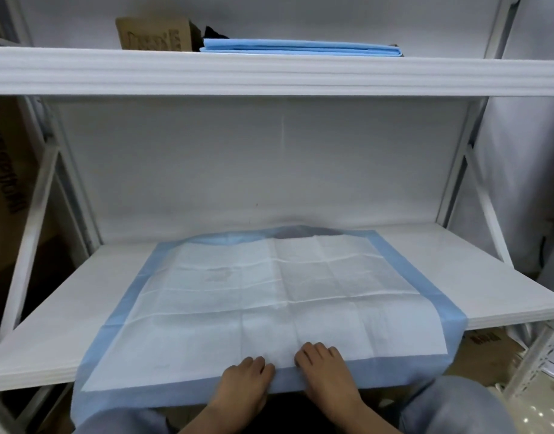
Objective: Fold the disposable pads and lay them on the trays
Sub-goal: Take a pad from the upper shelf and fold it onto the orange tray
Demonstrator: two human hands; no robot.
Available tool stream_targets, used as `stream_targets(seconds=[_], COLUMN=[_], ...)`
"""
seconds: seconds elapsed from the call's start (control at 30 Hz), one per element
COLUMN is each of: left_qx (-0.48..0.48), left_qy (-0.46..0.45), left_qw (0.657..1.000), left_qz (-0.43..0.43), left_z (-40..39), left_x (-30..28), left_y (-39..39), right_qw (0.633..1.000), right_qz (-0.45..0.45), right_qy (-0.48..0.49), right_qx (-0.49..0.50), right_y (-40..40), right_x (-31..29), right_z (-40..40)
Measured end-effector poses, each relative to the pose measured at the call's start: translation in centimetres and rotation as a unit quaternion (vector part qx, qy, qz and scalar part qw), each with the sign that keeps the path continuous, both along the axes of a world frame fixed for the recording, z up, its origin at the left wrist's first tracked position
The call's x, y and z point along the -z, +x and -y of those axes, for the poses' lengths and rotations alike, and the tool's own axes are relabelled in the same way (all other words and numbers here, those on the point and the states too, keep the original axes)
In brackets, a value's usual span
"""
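A large disposable pad [269, 292], white in the middle with a blue border, lies spread out on the white lower shelf [457, 277]. Its near edge hangs over the shelf front and its far edge bunches up against the back wall. My left hand [247, 380] and my right hand [325, 368] lie side by side on the pad's near edge, fingers bent down onto the white part, close to a lengthwise crease. Whether the fingers pinch the pad or only press on it is not visible. A stack of folded blue pads [300, 47] sits on the upper shelf [269, 73].
A brown cardboard box [155, 32] stands on the upper shelf left of the folded stack. White metal uprights [476, 189] frame the shelf on both sides. Cardboard boxes sit at the far left [6, 170] and below the shelf at right [488, 346].
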State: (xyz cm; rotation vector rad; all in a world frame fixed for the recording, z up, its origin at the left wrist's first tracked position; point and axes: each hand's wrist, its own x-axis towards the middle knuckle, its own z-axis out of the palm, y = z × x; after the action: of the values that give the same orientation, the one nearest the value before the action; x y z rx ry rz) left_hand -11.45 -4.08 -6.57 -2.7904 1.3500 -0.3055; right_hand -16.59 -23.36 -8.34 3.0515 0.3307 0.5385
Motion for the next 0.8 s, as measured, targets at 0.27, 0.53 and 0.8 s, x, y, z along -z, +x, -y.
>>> stream_targets(seconds=[0.27,0.53,0.8], left_qx=[0.005,-0.050,-0.075], left_qy=[-0.007,-0.140,-0.204], left_qw=[1.000,0.989,0.970], left_qz=[-0.015,-0.012,-0.106], left_z=[0.0,0.1,1.4], left_x=[0.0,-1.4,-1.2], left_y=[0.6,2.1,3.4], right_qw=[0.996,0.993,0.990], right_qz=[0.085,-0.011,-0.108], right_qy=[0.027,0.115,0.049], right_qx=[0.029,0.016,0.079], right_y=[1.1,-0.6,-2.7], right_x=[1.3,1.2,2.9], right_z=[-0.5,-0.1,0.5])
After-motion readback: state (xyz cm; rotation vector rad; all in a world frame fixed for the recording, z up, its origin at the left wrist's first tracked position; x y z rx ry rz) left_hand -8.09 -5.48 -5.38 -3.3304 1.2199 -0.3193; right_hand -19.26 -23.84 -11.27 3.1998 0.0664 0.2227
